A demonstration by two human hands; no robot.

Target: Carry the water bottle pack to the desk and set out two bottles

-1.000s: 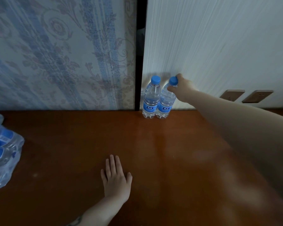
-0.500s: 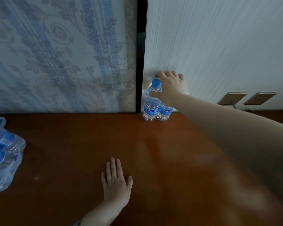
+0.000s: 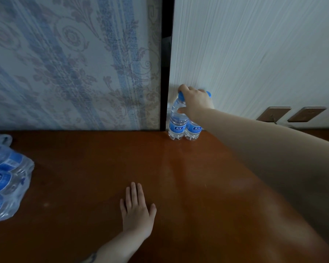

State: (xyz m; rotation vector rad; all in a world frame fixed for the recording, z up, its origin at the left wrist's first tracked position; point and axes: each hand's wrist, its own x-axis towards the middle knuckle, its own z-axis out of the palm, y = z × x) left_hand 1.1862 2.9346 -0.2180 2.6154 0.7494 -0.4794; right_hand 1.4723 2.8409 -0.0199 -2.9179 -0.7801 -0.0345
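Since a second ago my right hand [image 3: 197, 102] has spread over both bottles [image 3: 177, 122], fingers grasping their tops, upper middle of frame. Left hand [image 3: 137, 211] flat, fingers released, on desk [image 3: 84, 168]; pack [image 3: 6, 179] at left edge.

Dim, bluish indoor light, soft sheen on the desk [image 3: 179, 177], wide-angle bending and blur toward the edges.

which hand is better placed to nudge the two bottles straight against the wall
Right. The right hand already rests over the tops of both bottles at the desk's far edge, while the left hand lies flat on the desk, well short of them.
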